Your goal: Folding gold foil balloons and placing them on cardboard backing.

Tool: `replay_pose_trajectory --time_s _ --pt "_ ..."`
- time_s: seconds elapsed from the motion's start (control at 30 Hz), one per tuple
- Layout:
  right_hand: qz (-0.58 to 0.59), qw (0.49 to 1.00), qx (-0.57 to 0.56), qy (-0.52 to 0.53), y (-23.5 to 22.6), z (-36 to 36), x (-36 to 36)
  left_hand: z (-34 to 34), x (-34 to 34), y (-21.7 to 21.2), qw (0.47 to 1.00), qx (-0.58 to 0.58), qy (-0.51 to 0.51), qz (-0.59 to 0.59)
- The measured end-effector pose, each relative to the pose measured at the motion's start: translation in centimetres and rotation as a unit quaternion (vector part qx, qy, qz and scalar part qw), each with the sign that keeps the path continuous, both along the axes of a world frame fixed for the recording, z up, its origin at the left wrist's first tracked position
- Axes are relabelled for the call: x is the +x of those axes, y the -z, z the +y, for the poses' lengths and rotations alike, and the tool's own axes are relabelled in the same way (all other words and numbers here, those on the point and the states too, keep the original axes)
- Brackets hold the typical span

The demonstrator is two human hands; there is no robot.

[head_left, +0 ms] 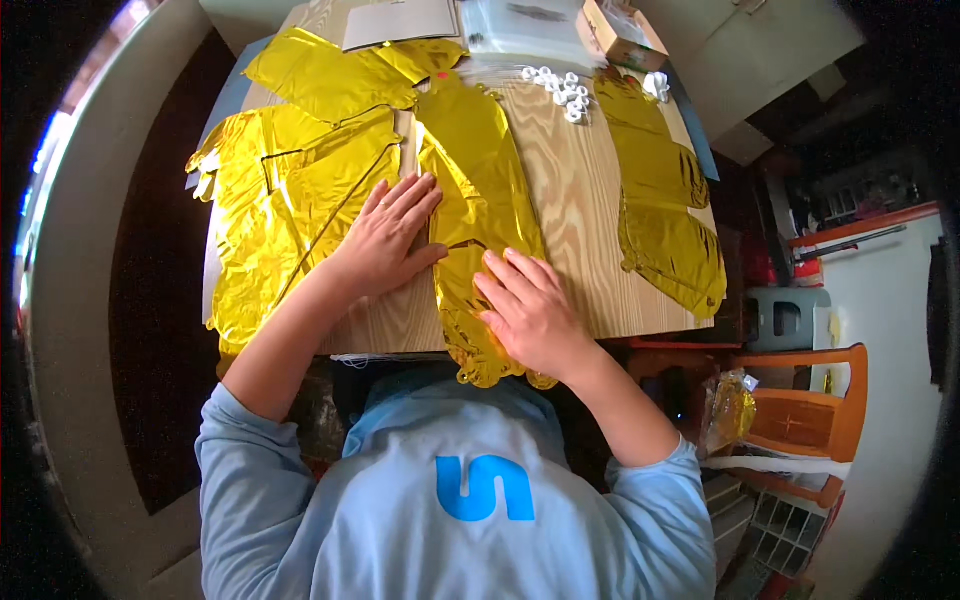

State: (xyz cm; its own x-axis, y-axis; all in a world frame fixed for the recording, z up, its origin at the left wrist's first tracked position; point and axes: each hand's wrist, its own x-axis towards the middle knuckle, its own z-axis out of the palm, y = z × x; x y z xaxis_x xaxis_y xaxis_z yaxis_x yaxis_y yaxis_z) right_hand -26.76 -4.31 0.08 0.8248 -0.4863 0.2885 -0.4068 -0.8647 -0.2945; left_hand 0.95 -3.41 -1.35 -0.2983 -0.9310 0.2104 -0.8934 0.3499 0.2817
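Observation:
A flat, uninflated gold foil balloon [480, 150] lies lengthwise on the table in front of me, its scalloped lower end hanging over the near edge. My left hand [392, 235] rests flat with fingers stretched along the balloon's left side. On its lower right part lies my right hand [530, 308], fingers spread and holding nothing. To the left, more gold foil balloons [290, 190] are spread out, with my left forearm across their edge. Another gold foil balloon [665, 190] lies folded at the right side of the table.
Along the far side of the wooden table [565, 190] are a grey flat sheet [400, 22], clear plastic bags [530, 30] and an open cardboard box [622, 35]. Several small white rolls [565, 90] lie nearby. A wooden chair [800, 420] stands at the right.

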Motion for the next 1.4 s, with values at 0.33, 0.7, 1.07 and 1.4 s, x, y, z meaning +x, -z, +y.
replay_pose_trajectory --time_s 0.33,0.7,1.07,1.4 --pt "-0.011 0.998 -0.029 -0.054 -0.5 0.7 4.5 -0.2 0.0 -0.6 0.999 0.015 -0.008 0.039" --pt "-0.018 0.996 -0.069 -0.050 0.1 1.8 4.8 -11.1 6.2 1.0 0.964 -0.136 -0.206 -0.102" --pt "-0.007 0.997 -0.058 -0.040 0.0 1.8 4.5 -5.5 0.3 0.9 0.988 -0.114 -0.100 -0.042" --pt "-0.028 0.998 -0.033 -0.041 0.3 1.5 4.3 -9.4 1.4 0.8 0.966 -0.182 -0.153 -0.103"
